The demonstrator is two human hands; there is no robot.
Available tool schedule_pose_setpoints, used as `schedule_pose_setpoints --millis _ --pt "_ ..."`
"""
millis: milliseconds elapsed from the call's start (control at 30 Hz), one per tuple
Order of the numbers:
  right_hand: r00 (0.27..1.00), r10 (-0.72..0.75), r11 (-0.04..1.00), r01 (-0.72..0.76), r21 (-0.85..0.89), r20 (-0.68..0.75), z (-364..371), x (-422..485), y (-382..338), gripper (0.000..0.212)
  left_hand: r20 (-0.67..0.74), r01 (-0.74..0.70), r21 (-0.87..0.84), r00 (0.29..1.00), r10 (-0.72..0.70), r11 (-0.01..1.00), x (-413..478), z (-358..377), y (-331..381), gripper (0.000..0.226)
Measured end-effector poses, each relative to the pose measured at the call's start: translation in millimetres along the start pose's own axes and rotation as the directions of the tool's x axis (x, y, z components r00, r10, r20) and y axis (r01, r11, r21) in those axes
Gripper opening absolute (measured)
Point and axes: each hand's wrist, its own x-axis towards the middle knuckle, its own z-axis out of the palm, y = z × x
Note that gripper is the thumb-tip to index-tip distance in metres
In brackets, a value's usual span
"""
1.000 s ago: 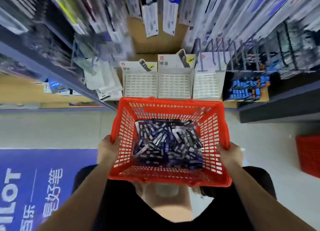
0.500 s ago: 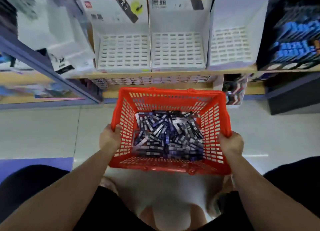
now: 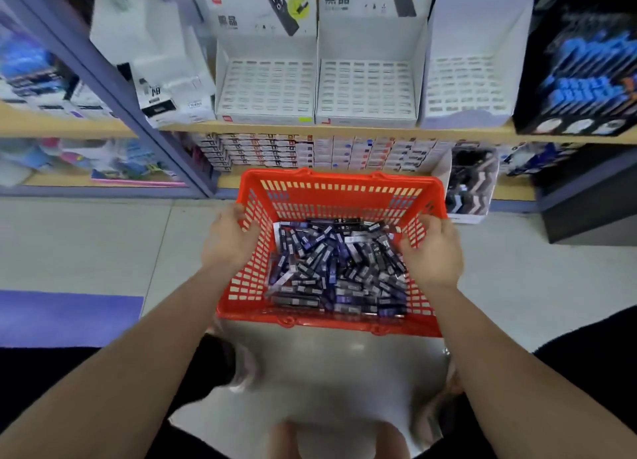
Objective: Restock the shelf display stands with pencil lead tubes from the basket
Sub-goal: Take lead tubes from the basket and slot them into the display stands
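A red plastic basket (image 3: 331, 196) sits low in front of me over the pale floor, filled with several dark pencil lead tubes (image 3: 337, 269). My left hand (image 3: 229, 239) grips the basket's left wall near the rim. My right hand (image 3: 432, 251) holds the right wall, fingers curled over its edge. On the wooden shelf above stand three white display stands with rows of empty slots: left stand (image 3: 267, 89), middle stand (image 3: 367, 89), right stand (image 3: 463, 89).
A black display of blue items (image 3: 582, 79) stands at the right of the shelf. Stacked small boxes (image 3: 293, 151) fill the lower shelf behind the basket. A blue shelf upright (image 3: 113, 89) slants at left. A purple floor mat (image 3: 69, 317) lies at left.
The basket has come down and closer to the shelf, which looms larger in view. Both hands have slid forward along the basket's sides toward its far end.
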Motion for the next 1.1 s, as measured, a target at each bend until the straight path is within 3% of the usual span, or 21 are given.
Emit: schedule_pose_setpoints --millis 67,133,233,400,567,700,867,1033,1100 --pt "0.973 -0.078 0.997 0.077 0.011 0.218 21 5 -13 0.050 0.130 -0.042 0.001 0.991 0.042 0.999 0 21 -3 0.040" --pt "0.890 -0.070 0.993 0.103 -0.050 0.451 47 11 -15 0.058 0.286 -0.090 0.092 0.956 0.061 0.992 5 45 -7 0.045" --pt "0.793 -0.018 0.986 0.114 -0.120 0.609 83 22 -4 0.065 0.487 -0.203 0.229 0.870 0.068 0.952 23 81 -10 0.059" --pt "0.770 -0.020 0.965 0.181 -0.188 0.638 136 42 21 0.082 0.583 -0.174 0.190 0.812 0.031 0.966 59 148 -7 0.074" --pt "0.742 -0.140 0.934 0.319 -0.161 0.656 182 60 24 0.108 0.558 -0.198 0.262 0.830 0.019 0.945 72 208 -13 0.105" --pt "0.741 -0.161 0.910 0.368 -0.194 0.651 201 60 26 0.106 0.548 -0.278 0.350 0.835 0.045 0.894 74 229 -24 0.119" --pt "0.782 -0.236 0.864 0.441 -0.244 0.577 202 57 30 0.085 0.549 -0.317 0.364 0.832 0.073 0.876 79 229 -33 0.106" --pt "0.754 -0.238 0.841 0.475 -0.259 0.612 199 58 20 0.070 0.544 -0.240 0.292 0.838 0.046 0.926 77 221 -28 0.076" --pt "0.744 -0.208 0.877 0.430 -0.217 0.635 197 59 18 0.067 0.537 -0.213 0.279 0.843 0.032 0.936 76 220 -27 0.068"
